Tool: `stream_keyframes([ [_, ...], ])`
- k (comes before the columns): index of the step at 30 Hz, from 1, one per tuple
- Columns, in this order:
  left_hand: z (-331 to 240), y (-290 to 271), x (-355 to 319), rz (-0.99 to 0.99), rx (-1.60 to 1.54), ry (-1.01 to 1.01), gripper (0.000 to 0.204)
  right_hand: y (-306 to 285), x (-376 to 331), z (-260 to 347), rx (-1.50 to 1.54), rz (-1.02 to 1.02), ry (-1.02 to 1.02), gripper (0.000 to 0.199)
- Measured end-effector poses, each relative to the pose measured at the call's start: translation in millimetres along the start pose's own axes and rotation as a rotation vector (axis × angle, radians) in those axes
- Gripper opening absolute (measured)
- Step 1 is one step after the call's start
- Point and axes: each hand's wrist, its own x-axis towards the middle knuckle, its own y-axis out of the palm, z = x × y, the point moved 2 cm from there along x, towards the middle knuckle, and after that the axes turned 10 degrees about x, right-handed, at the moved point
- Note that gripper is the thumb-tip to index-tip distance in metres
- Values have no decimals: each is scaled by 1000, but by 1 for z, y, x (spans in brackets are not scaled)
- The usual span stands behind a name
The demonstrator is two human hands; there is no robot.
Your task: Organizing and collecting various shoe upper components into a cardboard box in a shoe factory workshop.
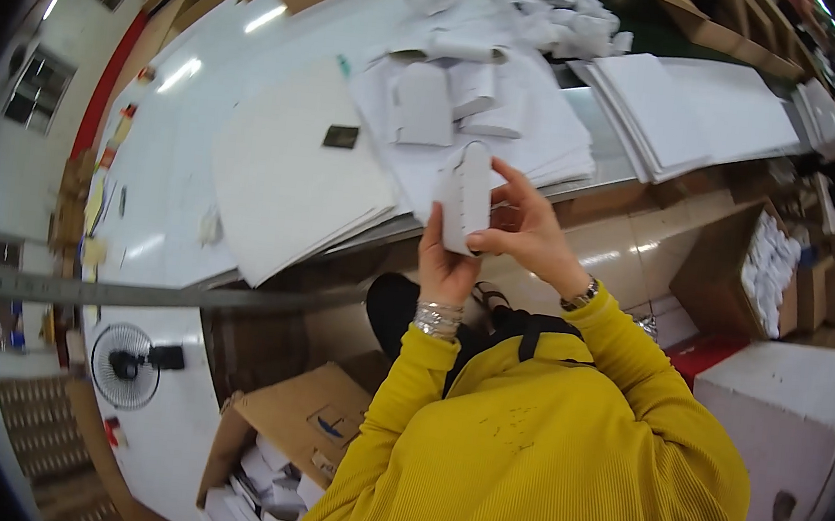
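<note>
**A:** What do the hands hold?

**B:** Both hold one small white box (466,197), a folded card piece, taller than wide, with a rounded top edge and a row of small notches down one side. It stands nearly upright between the hands, above the table edge (585,186).

**A:** How does each hand grip it?

**B:** The left hand (445,263) is below the box, fingers closed around its lower end, palm turned away from the camera. The right hand (531,226) is just right of the box, thumb pressed on the lower front and fingers curled behind the upper part, pinching it. Both wrists wear bracelets (438,318), and the sleeves (541,443) are yellow.

**A:** What lies beyond the hands?

**B:** Straight past the fingertips, a loose heap of similar white card pieces (454,93) rests on stacked white sheets. Up and left of the left hand lies a large white sheet stack (286,167) with a small dark square (340,137) on it. Up and right of the right hand is another sheet pile (693,111).

**A:** And nearer the body?

**B:** Below the left elbow, an open brown carton (307,421) holds white pieces. Right of the right hand, another carton (739,266) is also filled with white pieces. A fan (124,365) stands far left of the left arm.
</note>
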Motion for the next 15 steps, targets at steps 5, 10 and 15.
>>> stream_keyframes([
  [5,-12,-12,-9,23,-57,-26,39,19,5,-6,26,5,39,85],
  [10,-22,-2,-22,-254,349,345,37,3,3,-20,19,-26,113,82],
  [15,-22,2,-29,-189,619,391,49,-10,17,-28,81,-156,136,74],
])
